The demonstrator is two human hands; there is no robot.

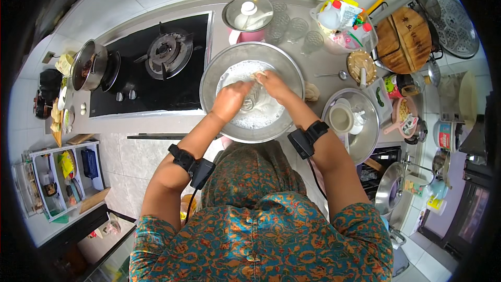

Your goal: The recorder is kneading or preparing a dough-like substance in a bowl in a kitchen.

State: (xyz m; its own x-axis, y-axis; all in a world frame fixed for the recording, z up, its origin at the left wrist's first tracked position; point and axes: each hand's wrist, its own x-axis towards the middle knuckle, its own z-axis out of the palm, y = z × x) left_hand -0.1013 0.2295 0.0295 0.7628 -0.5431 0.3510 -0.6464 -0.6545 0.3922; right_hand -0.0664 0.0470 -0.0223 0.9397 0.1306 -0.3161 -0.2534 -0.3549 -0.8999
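Note:
A large steel basin (289,60) of foamy water (254,123) stands before me at the counter's front edge. My left hand (231,100) is over the suds, its fingers curled around a clear drinking glass (249,102) that tilts in the basin. Pinched in my right hand (275,86) is a beige cloth (258,75), close to the glass and the left fingers. Part of the glass is hidden behind the left hand. Just outside the basin's right rim lies a crumpled beige cloth (312,91).
Behind the basin are several clear glasses (298,28) and a pink pot with a glass lid (247,11). A black gas stove (129,66) lies left. Right are a spoon (332,74), a plastic tub of bottles (352,43) and a second steel basin (366,141) holding white dishes.

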